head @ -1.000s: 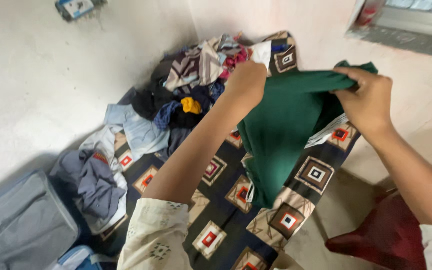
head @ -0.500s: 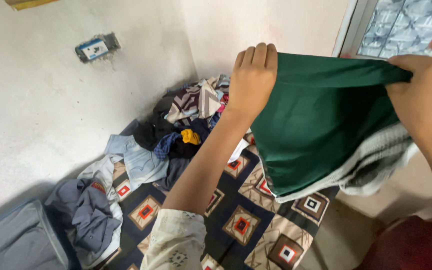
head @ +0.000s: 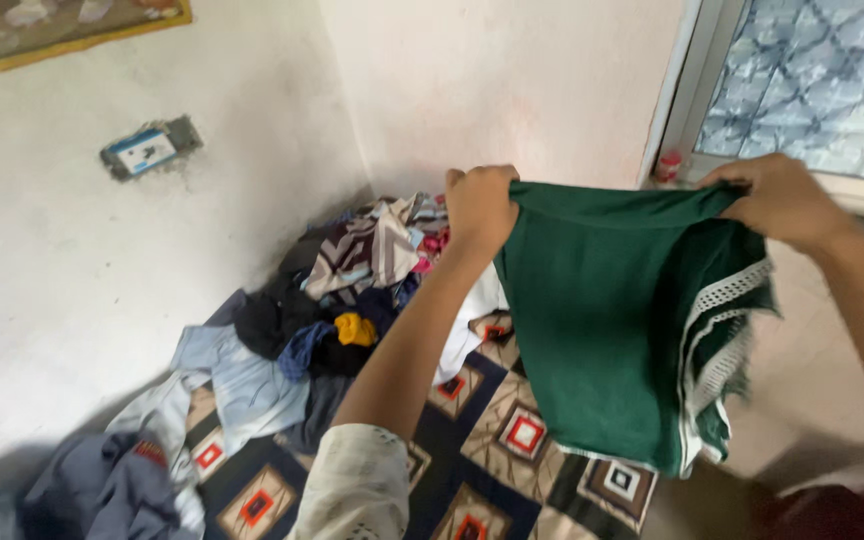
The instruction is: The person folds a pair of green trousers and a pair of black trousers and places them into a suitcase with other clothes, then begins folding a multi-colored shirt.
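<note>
Nearest the camera, a cream patterned sleeve point(head: 357, 485) covers the person's left forearm, which rises across the middle of the view. Below it lies a dark blanket point(head: 497, 450) printed with beige and red squares, spread over the bed. The left hand point(head: 479, 207) has its grip clamped on one upper corner of a green garment point(head: 602, 310), fingers curled over the cloth edge. The right hand point(head: 780, 198) has its grip clamped on the opposite upper corner, so the garment hangs stretched between both hands, held in the air above the blanket and not touching it. A white lace trim point(head: 717, 345) runs down the garment's right side. To the left on the bed lie a grey garment point(head: 102, 490) and a pale blue shirt point(head: 242, 385). Farther back, against the corner of the walls, sits a heap of mixed clothes point(head: 362, 270). Beyond, a wall socket point(head: 149, 148) is fixed to the left wall, and a patterned glass window point(head: 817, 85) stands at the upper right.
</note>
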